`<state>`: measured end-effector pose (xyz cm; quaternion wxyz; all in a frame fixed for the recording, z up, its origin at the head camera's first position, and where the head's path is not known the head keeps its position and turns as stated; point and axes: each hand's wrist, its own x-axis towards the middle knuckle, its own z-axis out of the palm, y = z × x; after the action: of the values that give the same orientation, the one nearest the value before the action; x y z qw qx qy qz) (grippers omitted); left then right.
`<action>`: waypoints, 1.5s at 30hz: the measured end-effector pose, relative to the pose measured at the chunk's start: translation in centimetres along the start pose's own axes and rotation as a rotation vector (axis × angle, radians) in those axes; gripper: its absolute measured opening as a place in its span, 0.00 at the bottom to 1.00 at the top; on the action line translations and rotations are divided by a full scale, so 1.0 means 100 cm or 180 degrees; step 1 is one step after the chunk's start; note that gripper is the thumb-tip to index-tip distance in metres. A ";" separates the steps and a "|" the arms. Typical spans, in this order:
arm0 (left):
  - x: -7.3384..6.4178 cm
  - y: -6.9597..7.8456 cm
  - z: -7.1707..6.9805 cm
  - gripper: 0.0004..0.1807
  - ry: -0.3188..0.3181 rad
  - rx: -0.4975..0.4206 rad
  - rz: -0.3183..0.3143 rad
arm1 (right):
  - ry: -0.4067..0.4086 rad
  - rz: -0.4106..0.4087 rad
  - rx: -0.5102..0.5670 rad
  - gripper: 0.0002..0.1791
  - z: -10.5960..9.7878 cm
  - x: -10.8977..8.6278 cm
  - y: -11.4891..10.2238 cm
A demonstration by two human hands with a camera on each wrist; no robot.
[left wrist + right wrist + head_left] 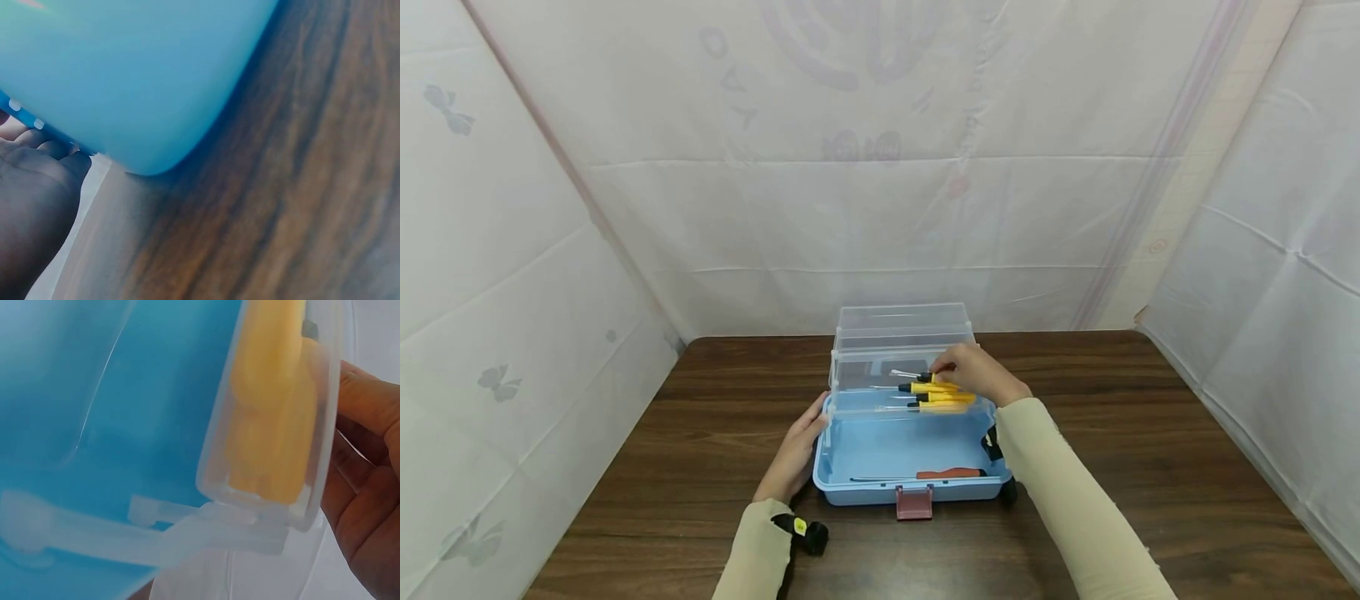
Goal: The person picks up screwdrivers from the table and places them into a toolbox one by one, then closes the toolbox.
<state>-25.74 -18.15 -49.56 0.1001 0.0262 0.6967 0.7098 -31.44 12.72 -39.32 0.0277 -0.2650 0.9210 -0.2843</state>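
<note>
Box (880,451) light blue, latch (913,505) dull red. Upper screwdrivers (951,397) yellow/black, lower screwdriver (951,472) red-orange/black. Tabletop (662,517) dark brown woodgrain. Sleeves (1067,492) cream. Left sheet (527,292) white, grey bow print. Back sheet (880,217) white, faint mauve print.

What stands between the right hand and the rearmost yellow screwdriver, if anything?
Nothing visible: in the head view, the right hand has its fingertips at the rearmost yellow screwdriver. The other yellow screwdrivers lie on its near side, in the clear tray.

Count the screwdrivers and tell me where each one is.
5 visible: three yellow-handled screwdrivers in the clear tray, a fourth beyond them at the right hand; one red-handled screwdriver inside the blue box, along its front. The hand may hide more.
</note>
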 end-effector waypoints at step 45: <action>-0.003 0.000 -0.003 0.30 0.0004 0.0005 -0.0026 | 0.0167 0.0200 -0.0088 0.12 0.003 -0.009 -0.004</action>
<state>-25.49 -18.53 -49.53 0.1026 0.0230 0.6974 0.7089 -30.40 12.80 -39.42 0.0088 -0.2288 0.9331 -0.2774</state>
